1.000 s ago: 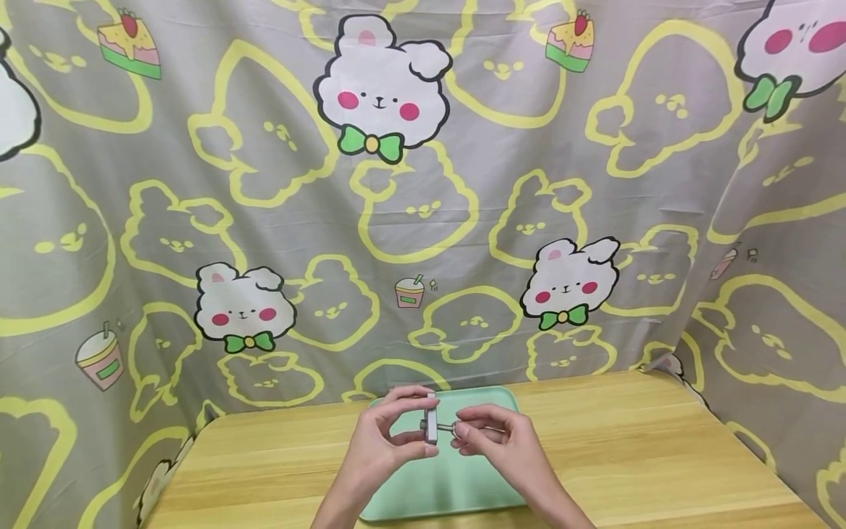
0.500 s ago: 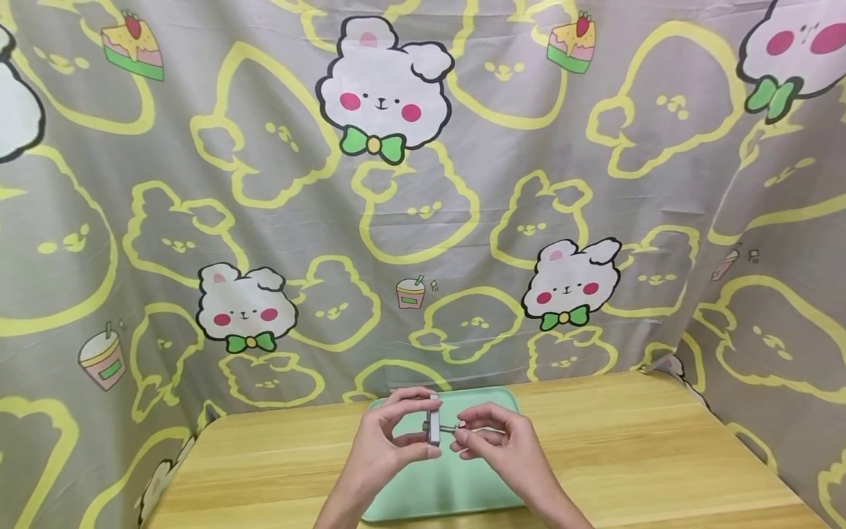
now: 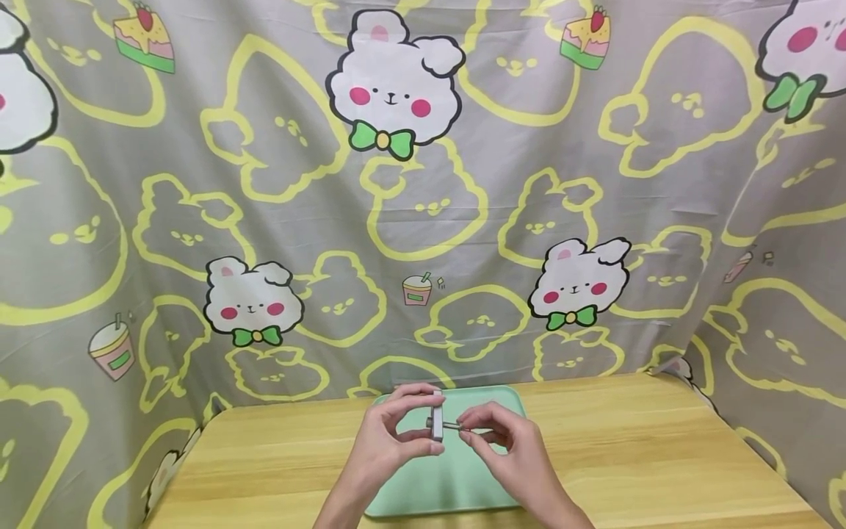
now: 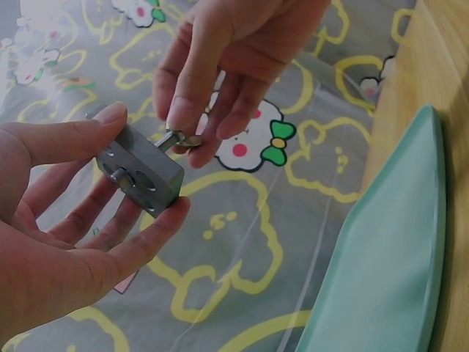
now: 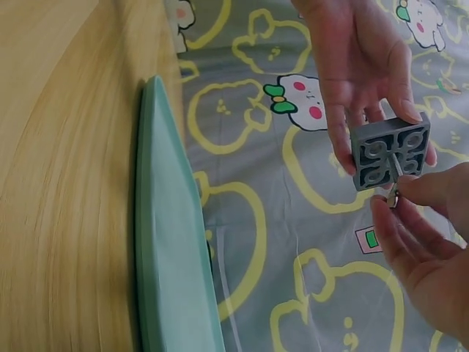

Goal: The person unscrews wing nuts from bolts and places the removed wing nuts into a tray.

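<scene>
My left hand (image 3: 390,433) holds a small grey square block (image 4: 143,167) by its edges, thumb on one side and fingertips on the other. Holes pierce the block's face, and a bolt runs through its middle, its head (image 4: 122,178) on the left-hand side. The bolt's bare shaft (image 5: 396,164) sticks out of the ribbed side, toward my right hand (image 3: 512,441). Thumb and fingertip of that hand pinch a small shiny metal piece, which looks like a wing nut (image 4: 189,140), at the shaft's end. The fingers partly hide it.
Below both hands a mint-green tray (image 3: 449,485) lies on the wood-grain table (image 3: 634,455). A grey curtain (image 3: 449,330) with cartoon rabbits hangs behind the table and along both sides.
The right fingertips have shifted slightly on the small metal piece and sit a little farther from the block. The left hand keeps its hold; the head view has turned slightly left.
</scene>
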A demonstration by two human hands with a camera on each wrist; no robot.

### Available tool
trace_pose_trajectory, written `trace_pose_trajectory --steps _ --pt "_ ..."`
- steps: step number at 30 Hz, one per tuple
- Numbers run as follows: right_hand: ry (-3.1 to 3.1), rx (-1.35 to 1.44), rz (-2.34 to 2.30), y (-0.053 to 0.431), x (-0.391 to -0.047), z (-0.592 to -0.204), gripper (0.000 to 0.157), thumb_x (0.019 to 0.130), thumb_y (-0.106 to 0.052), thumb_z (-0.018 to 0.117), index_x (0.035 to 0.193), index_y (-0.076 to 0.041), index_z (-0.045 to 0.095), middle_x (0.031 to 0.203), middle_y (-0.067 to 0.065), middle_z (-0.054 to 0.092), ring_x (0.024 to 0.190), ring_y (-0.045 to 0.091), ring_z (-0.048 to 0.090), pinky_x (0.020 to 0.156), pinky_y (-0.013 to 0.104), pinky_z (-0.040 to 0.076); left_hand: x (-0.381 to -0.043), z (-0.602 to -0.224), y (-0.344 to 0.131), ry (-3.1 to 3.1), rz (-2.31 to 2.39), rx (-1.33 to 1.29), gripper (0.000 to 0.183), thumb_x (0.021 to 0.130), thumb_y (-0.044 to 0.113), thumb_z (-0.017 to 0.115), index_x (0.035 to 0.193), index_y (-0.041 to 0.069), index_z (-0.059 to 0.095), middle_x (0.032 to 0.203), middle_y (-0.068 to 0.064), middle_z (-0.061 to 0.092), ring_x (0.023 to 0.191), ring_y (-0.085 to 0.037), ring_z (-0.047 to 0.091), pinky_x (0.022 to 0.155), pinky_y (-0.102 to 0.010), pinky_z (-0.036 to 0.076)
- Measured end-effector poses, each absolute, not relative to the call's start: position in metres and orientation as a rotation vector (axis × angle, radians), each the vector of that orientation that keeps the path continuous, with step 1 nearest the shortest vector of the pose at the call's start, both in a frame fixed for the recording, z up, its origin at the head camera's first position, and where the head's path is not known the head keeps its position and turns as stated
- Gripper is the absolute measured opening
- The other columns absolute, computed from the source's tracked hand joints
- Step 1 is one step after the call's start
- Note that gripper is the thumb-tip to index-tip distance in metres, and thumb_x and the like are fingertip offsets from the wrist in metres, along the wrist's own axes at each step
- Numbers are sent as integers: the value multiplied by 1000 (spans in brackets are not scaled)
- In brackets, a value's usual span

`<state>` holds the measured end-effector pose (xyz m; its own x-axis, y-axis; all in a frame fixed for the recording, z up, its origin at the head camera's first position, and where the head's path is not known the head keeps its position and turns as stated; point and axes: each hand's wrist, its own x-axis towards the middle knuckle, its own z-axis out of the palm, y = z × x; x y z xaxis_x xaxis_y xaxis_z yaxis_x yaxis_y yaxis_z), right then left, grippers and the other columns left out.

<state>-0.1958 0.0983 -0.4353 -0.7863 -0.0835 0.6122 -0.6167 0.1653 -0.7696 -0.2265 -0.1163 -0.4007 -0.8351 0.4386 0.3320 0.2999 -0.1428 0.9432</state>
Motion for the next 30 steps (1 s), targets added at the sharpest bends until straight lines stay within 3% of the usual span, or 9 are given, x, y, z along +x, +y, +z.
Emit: trace_pose_trajectory --steps 6,11,15,19,24,30 --pt "-1917 852 1272 100 -200 -439 35 80 11 82 95 -18 70 106 0 71 95 18 71 80 24 63 -226 -400 -118 1986 2142 861 51 78 1 88 126 0 71 140 -18 54 126 -26 58 93 -45 60" --pt "-1868 909 1066 101 -204 -439 39 72 14 84 93 -16 70 110 -3 69 96 18 69 88 17 57 -226 -399 -118 1991 2138 869 52 78 0 88 127 -4 69 140 -17 54 126 -27 58 94 -45 60" --pt "-1933 894 1306 102 -200 -437 34 80 8 83 98 -15 68 112 3 68 101 20 69 84 26 62 -226 -398 -118 1994 2138 859 53 78 -1 88 127 -5 68 140 -17 54 125 -26 58 94 -45 60" --pt "-2017 684 1748 103 -195 -431 20 91 -5 78 107 -7 68 115 12 67 104 22 70 83 36 64 -226 -398 -117 1991 2148 868 52 77 -2 87 126 -4 69 140 -18 53 125 -26 58 94 -45 60" --pt "-2066 383 2163 106 -196 -424 32 95 -12 74 120 5 66 113 21 68 98 26 74 81 40 64 -226 -397 -115 2001 2154 898 53 75 -7 87 125 -6 69 140 -24 51 124 -26 57 93 -46 61" --pt "-2084 371 2291 108 -196 -423 39 96 -12 74 125 12 63 107 23 71 91 27 76 80 42 65 -225 -398 -113 2032 2133 882 51 75 -8 87 123 -4 71 138 -23 53 122 -26 58 92 -44 61"
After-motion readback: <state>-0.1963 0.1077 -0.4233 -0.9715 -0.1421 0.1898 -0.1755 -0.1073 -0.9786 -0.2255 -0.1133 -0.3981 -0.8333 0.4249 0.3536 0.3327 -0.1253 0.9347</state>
